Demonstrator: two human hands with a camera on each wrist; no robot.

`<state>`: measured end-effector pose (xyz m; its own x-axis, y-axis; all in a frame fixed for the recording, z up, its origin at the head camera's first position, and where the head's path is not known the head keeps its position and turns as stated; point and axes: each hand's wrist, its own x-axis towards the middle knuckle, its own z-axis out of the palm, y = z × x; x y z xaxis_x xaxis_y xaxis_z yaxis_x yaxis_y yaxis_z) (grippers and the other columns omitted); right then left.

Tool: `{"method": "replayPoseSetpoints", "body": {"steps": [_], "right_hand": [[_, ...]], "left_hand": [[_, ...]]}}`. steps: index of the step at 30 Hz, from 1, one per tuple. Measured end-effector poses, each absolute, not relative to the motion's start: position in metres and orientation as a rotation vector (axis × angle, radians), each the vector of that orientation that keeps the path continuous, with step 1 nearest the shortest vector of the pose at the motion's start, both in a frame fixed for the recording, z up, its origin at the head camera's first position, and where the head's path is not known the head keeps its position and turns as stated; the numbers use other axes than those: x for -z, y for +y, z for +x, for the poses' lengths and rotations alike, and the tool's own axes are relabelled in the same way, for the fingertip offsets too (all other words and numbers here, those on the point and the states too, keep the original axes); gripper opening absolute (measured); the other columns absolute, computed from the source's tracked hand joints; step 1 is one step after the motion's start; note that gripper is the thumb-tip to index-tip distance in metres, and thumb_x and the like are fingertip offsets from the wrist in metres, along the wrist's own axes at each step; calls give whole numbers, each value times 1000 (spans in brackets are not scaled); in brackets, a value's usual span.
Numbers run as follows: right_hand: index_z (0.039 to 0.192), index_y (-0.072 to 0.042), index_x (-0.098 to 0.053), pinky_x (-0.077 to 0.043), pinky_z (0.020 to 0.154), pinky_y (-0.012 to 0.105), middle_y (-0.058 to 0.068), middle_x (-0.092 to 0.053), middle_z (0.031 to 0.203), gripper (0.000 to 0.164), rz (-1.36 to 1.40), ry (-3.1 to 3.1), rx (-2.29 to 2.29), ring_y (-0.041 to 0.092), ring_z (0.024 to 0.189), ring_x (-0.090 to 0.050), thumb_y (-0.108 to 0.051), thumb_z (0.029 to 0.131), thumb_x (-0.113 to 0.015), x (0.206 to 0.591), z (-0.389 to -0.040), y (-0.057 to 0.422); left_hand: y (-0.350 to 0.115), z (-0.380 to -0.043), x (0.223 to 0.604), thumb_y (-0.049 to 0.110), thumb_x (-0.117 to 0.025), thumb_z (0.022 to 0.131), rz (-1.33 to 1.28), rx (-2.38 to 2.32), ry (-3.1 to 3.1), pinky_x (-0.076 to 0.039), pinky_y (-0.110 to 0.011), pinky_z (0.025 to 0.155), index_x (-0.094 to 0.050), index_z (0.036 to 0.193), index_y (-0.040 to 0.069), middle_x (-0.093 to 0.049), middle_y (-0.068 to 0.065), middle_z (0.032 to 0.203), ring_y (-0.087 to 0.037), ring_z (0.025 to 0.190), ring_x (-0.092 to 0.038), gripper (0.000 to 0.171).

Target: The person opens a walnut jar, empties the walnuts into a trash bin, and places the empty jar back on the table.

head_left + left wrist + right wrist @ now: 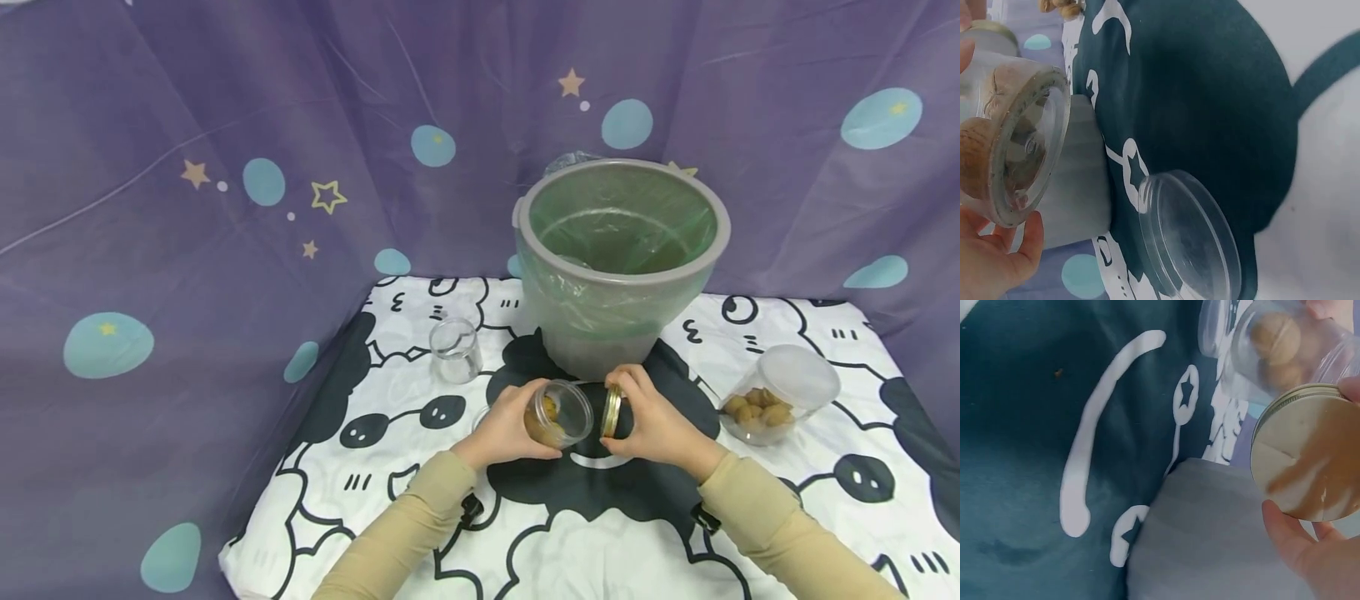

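My left hand (508, 427) grips a clear jar (573, 414) tipped on its side, its mouth facing right. A few walnuts (1275, 339) sit inside it, seen through the wall in the right wrist view. Just right of the mouth, my right hand (658, 423) pinches a gold metal lid (612, 412) by its edge, fingers above and thumb below. A small gap separates lid and jar in the head view. The lid's broad flat face (1307, 459) fills much of the right wrist view. Below the jar, a shallow clear round piece (1194, 240) lies on the cloth.
A grey bin (600, 360) lined with a green bag stands just beyond both hands. To the right, another clear jar (798, 379) leans with several walnuts (757, 408) inside. A clear cylindrical container (457, 357) stands at back left. Patterned cloth (600, 550) covers the table.
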<state>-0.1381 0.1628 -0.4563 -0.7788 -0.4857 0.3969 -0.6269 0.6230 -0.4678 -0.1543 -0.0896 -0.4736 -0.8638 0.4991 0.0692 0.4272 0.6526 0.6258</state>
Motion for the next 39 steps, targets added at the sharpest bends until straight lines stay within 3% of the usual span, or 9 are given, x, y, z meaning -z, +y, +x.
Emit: {"method": "replayPoseSetpoints", "body": {"steps": [15,32,39], "right_hand": [[111,-9,-47,-50,80,44,17,-35,117,62,839,-2878,-1097,30,99,-49,-12,63,-85,499,-145,175],[109,-3,-50,-49,80,46,16,-40,114,61,874,-2811,-1124,31,100,-50,-13,60,-87,525,-153,176],[115,-3,-50,-51,78,45,19,-40,117,65,881,-2843,-1130,34,102,-50,-16,62,-87,522,-152,185]], "left_hand": [[-102,-154,475,36,-89,60,729,-1046,2733,-46,-40,94,-39,141,23,-53,-3,132,-21,111,-46,96],[-103,-155,475,36,-89,61,719,-1070,2732,-45,-41,95,-37,142,22,-52,-3,131,-22,113,-47,97],[-104,-154,474,35,-89,61,694,-1079,2718,-45,-41,96,-37,142,23,-52,-5,132,-21,113,-47,98]]}}
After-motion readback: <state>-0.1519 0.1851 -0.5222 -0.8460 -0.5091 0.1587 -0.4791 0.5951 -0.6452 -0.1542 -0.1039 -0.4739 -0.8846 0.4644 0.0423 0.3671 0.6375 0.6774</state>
